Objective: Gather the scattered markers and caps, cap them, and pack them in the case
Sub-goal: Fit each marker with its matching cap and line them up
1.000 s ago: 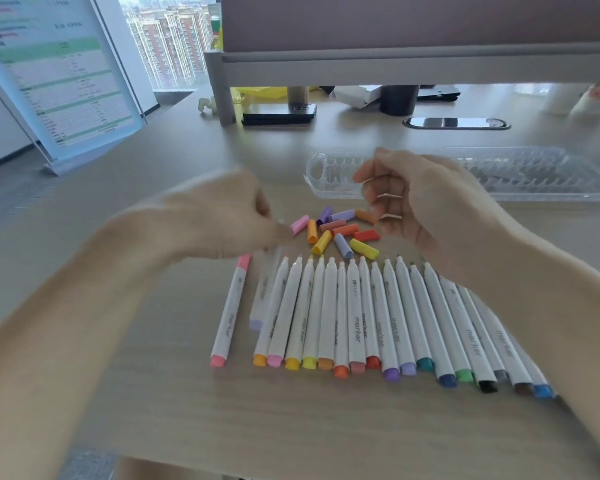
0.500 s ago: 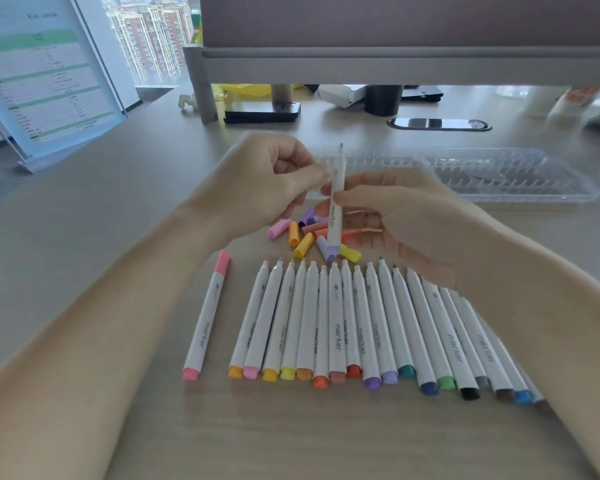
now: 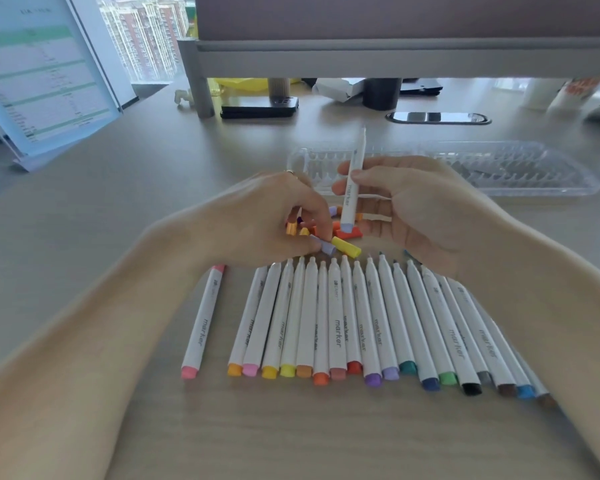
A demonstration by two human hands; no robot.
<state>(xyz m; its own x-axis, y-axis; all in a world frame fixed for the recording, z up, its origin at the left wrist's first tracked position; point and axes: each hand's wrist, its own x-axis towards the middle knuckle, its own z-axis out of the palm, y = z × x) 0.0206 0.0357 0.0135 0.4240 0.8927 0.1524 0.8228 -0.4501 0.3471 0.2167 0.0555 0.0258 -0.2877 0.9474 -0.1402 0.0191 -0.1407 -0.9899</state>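
Nearly upright marker (image 3: 352,188), tip up, R hand (image 3: 413,216)

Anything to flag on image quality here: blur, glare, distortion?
Head view: soft daylight, no hard shadows; print on the markers is legible; left hand slightly motion-smeared over the caps; top-right corner blurred; clear case low-contrast against the desk; wide-angle stretch toward the edges.

Lilac-ended marker (image 3: 352,188) stands upright over the loose caps (image 3: 345,247), white markers (image 3: 336,323) lie rowed side by side nearer, clear case (image 3: 499,168) lies beyond.
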